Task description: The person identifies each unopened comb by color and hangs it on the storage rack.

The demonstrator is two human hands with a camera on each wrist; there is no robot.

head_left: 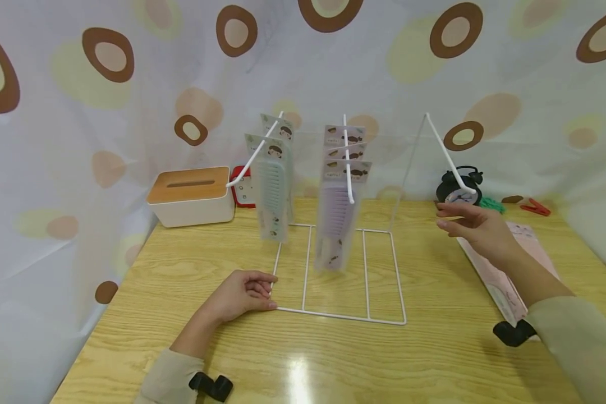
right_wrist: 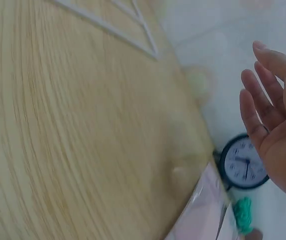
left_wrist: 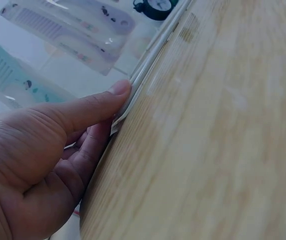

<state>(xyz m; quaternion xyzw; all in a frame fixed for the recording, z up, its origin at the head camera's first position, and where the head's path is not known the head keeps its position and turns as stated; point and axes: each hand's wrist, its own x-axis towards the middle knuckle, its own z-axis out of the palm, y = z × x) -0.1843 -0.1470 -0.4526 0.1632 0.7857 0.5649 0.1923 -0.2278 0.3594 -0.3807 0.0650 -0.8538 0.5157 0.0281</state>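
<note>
A white wire display rack (head_left: 340, 316) stands on the wooden table, with three prongs sticking out towards me. Packaged green combs (head_left: 271, 191) hang from the left prong and packaged purple combs (head_left: 335, 210) from the middle one. No pack hangs on the right prong (head_left: 446, 151). At the front left corner of the base, my left hand (head_left: 242, 297) grips the wire, the thumb (left_wrist: 118, 89) lying along it in the left wrist view. My right hand (head_left: 480, 230) is raised near the right prong's tip, fingers (right_wrist: 255, 100) loosely extended and holding nothing.
On the right lies a pink package (head_left: 532, 241), with a black alarm clock (head_left: 457, 193), green cord (head_left: 492, 205) and a red clip (head_left: 535, 207) behind it. Back left are a wood-lidded tissue box (head_left: 192, 213) and a red-framed object (head_left: 242, 191). A patterned curtain (head_left: 303, 73) hangs behind.
</note>
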